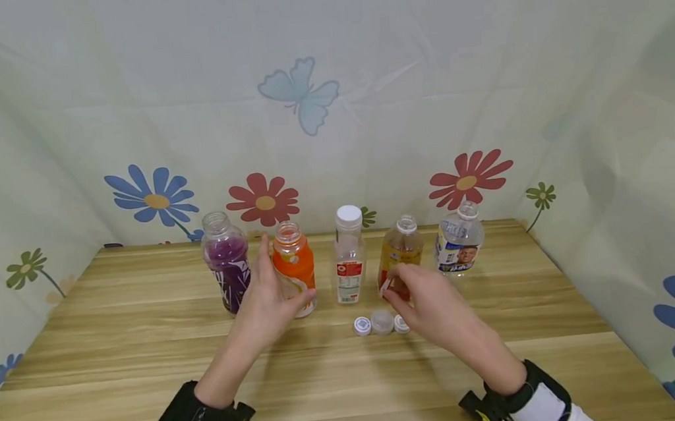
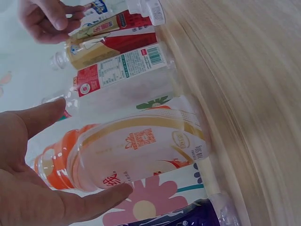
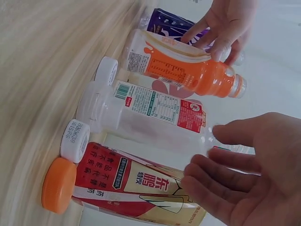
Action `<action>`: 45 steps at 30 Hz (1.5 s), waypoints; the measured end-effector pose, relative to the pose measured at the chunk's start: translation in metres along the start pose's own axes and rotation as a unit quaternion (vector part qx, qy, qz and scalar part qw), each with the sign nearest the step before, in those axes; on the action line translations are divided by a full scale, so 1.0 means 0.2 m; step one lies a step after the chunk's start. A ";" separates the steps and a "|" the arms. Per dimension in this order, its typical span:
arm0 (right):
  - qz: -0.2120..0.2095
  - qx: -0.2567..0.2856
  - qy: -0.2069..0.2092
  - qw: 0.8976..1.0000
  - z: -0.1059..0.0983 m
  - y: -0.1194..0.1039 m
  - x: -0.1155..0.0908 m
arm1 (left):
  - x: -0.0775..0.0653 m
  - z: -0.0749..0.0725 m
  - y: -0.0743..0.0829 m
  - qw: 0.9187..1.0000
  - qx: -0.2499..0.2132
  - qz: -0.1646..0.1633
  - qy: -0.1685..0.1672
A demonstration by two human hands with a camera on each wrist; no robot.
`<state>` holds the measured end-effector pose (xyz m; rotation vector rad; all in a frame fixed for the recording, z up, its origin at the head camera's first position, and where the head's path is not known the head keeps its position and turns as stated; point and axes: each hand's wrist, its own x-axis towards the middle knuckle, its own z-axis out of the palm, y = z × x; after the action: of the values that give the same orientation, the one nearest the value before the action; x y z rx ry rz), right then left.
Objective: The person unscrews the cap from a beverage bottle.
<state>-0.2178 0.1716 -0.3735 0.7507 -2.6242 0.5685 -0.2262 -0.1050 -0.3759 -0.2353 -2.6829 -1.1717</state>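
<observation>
My left hand (image 1: 267,298) is spread beside an orange-topped bottle (image 1: 292,260), its thumb at the front and fingers to the left. In the left wrist view thumb and fingers stand apart around that bottle's sides. My right hand (image 3: 249,174), fingers loosely bent and apart, hovers by a yellow-and-red labelled drink bottle (image 3: 146,183) and holds nothing there. Loose bottle caps lie in a row before the bottles: a white cap (image 1: 362,326), a translucent cap (image 1: 382,321), another white cap (image 1: 402,324) and an orange cap (image 3: 59,185), which my right hand hides in the head view.
A purple bottle (image 1: 227,265) stands at the row's left end. The middle bottle (image 1: 351,269) is clear and wears a white cap. At the right end stands a clear bottle (image 1: 459,240) with a blue label. Behind the wooden table (image 1: 117,360) hangs a flowered curtain (image 1: 368,148).
</observation>
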 end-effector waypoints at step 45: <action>-0.027 0.103 0.105 0.989 0.06 -0.08 0.15 | -0.29 -0.04 0.22 0.976 0.158 0.145 0.026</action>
<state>-0.2363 0.1406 -0.3665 0.7748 -2.3681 0.8629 -0.1586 -0.0849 -0.3541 -0.5132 -2.6246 -0.6478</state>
